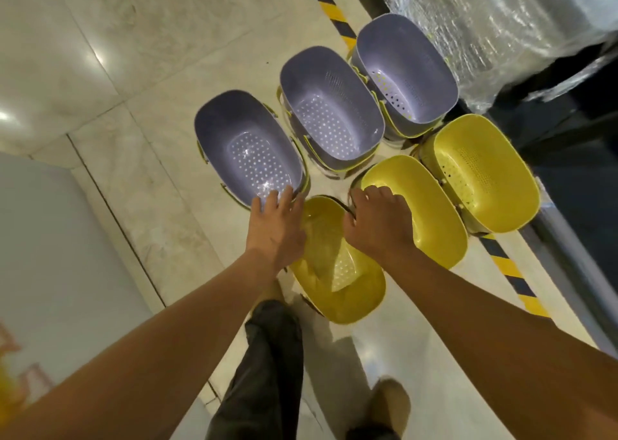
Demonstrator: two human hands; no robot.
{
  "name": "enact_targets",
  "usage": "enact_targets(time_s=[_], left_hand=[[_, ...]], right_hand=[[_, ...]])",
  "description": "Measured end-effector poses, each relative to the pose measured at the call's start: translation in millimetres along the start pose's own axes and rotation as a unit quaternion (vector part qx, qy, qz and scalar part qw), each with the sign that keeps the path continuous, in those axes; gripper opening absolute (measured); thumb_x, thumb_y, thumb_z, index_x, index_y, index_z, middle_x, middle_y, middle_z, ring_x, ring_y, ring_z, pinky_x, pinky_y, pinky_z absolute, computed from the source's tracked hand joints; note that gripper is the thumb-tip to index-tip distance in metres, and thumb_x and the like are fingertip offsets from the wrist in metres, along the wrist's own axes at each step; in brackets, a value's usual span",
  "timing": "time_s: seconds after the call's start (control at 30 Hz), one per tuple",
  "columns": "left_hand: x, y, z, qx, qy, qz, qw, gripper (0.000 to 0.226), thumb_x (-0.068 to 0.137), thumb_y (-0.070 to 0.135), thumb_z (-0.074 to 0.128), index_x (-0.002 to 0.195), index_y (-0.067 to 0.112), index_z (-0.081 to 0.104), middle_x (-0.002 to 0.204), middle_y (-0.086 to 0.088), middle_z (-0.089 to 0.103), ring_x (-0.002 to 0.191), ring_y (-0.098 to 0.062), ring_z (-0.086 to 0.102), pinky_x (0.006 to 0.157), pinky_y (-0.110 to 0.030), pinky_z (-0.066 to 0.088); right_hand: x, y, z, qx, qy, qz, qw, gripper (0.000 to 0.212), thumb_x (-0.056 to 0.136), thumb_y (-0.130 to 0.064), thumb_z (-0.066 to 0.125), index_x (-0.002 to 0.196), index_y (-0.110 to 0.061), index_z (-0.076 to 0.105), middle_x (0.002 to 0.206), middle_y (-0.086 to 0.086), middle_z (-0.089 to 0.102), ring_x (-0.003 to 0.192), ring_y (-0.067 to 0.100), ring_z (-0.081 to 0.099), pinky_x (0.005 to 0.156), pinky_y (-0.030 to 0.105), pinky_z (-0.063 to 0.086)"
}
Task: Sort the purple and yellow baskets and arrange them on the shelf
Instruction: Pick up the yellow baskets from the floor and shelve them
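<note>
A pale, glossy tiled floor (150, 71) runs past a strip of yellow and black tape (329, 6), and a load wrapped in clear plastic (485, 21) stands at the top right. Six open baskets with holed bottoms sit on the floor in two rows side by side. The purple row has the near purple basket (247, 151), the middle purple basket (331, 105) and the far purple basket (404, 71). Just to its right lies the yellow row: the near yellow basket (351, 299), the middle yellow basket (434, 212) and the far yellow basket (485, 172). The hands are apart. The left hand (277, 225) reaches forward with fingers stretched out, their tips touching the near rim of the near purple basket. The right hand (378, 218) has its fingers curled over the near end of the middle yellow basket. Below, a dark trouser leg (267, 356) and a tan shoe (389, 403) show
</note>
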State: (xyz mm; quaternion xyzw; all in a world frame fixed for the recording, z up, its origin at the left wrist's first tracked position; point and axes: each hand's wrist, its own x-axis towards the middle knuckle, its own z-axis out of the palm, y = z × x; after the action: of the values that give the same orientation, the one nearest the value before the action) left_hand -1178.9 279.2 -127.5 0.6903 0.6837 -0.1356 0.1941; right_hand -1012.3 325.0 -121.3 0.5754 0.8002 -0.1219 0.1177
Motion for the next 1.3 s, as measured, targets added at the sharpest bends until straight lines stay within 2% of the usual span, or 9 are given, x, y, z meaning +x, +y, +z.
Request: enact_targets(time_s=[0.2, 0.4, 0.57, 0.73, 0.87, 0.97, 1.07, 1.17, 1.3], left_hand=[[-76, 63, 39, 0.031, -0.062, -0.045, 0.997, 0.067, 0.095, 0.046, 0.039, 0.151, 0.020, 0.012, 0.161, -0.007, 0.010, 0.146, -0.030, 0.016, 0.115, -0.051, 0.017], [-140, 96, 95, 0.024, -0.065, -0.081, 0.994, 0.066, 0.093, 0.045, 0.042, 0.149, 0.017, 0.019, 0.158, -0.008, 0.017, 0.143, -0.031, 0.023, 0.112, -0.050, 0.021], [-147, 105, 149, -0.049, -0.064, -0.149, 0.986, 0.067, 0.092, 0.049, 0.041, 0.147, 0.015, 0.023, 0.155, -0.008, 0.025, 0.137, -0.030, 0.032, 0.108, -0.048, 0.028], [-101, 111, 203, -0.322, -0.035, -0.284, 0.903, 0.086, 0.089, 0.058, 0.050, 0.151, 0.011, 0.012, 0.149, -0.011, 0.032, 0.132, -0.036, 0.039, 0.102, -0.050, 0.036], [-68, 104, 230, -0.456, -0.022, -0.314, 0.832, 0.094, 0.090, 0.047, 0.055, 0.153, 0.014, -0.007, 0.154, -0.012, 0.025, 0.136, -0.036, 0.036, 0.107, -0.049, 0.033], [-57, 93, 241, -0.483, -0.007, -0.298, 0.824, 0.090, 0.090, 0.022, 0.057, 0.152, 0.013, -0.007, 0.149, -0.014, 0.033, 0.131, -0.035, 0.042, 0.097, -0.043, 0.040], [-55, 86, 246, -0.510, 0.005, -0.291, 0.810, 0.078, 0.089, 0.013, 0.056, 0.150, 0.013, 0.006, 0.131, -0.014, 0.053, 0.116, -0.035, 0.053, 0.081, -0.034, 0.040], [-64, 78, 243, -0.521, 0.010, -0.296, 0.801, 0.073, 0.092, 0.016, 0.056, 0.150, 0.017, 0.011, 0.132, -0.013, 0.054, 0.118, -0.036, 0.053, 0.086, -0.035, 0.040], [-101, 67, 229, -0.541, 0.004, -0.304, 0.784, 0.070, 0.090, 0.015, 0.056, 0.148, 0.022, 0.018, 0.130, -0.007, 0.052, 0.119, -0.034, 0.051, 0.094, -0.042, 0.045]], right_hand=[[-93, 43, 30, -0.003, 0.018, -0.008, 1.000, 0.049, 0.075, -0.037, 0.041, 0.100, -0.007, 0.070, 0.087, 0.015, 0.071, 0.080, 0.034, 0.066, 0.069, 0.039, 0.051], [-174, 66, 81, 0.005, -0.022, -0.005, 1.000, 0.038, 0.081, -0.037, 0.048, 0.102, -0.009, 0.062, 0.100, 0.013, 0.067, 0.089, 0.035, 0.062, 0.073, 0.039, 0.046], [-198, 68, 127, 0.062, -0.081, 0.104, 0.989, 0.050, 0.091, -0.048, 0.042, 0.120, -0.009, 0.053, 0.114, 0.012, 0.060, 0.107, 0.032, 0.055, 0.082, 0.038, 0.042], [-161, 64, 188, 0.278, -0.095, 0.267, 0.918, 0.067, 0.091, -0.054, 0.044, 0.140, -0.007, 0.037, 0.135, 0.015, 0.051, 0.124, 0.034, 0.049, 0.093, 0.043, 0.042], [-129, 60, 223, 0.437, -0.041, 0.262, 0.860, 0.073, 0.090, -0.036, 0.055, 0.151, -0.016, 0.021, 0.143, 0.011, 0.045, 0.128, 0.031, 0.047, 0.100, 0.044, 0.044], [-115, 57, 236, 0.456, -0.041, 0.245, 0.855, 0.073, 0.089, -0.018, 0.052, 0.152, -0.019, 0.015, 0.139, 0.013, 0.047, 0.123, 0.033, 0.049, 0.100, 0.045, 0.045], [-110, 58, 237, 0.439, -0.025, 0.226, 0.869, 0.066, 0.081, -0.008, 0.045, 0.145, -0.016, 0.032, 0.123, 0.017, 0.056, 0.111, 0.037, 0.054, 0.093, 0.044, 0.048], [-120, 57, 231, 0.462, -0.044, 0.208, 0.861, 0.055, 0.079, -0.001, 0.043, 0.131, -0.014, 0.048, 0.112, 0.018, 0.059, 0.103, 0.035, 0.056, 0.089, 0.045, 0.051], [-144, 45, 211, 0.469, -0.065, 0.208, 0.856, 0.057, 0.075, -0.010, 0.042, 0.131, -0.016, 0.050, 0.115, 0.016, 0.055, 0.106, 0.033, 0.054, 0.089, 0.043, 0.050]])
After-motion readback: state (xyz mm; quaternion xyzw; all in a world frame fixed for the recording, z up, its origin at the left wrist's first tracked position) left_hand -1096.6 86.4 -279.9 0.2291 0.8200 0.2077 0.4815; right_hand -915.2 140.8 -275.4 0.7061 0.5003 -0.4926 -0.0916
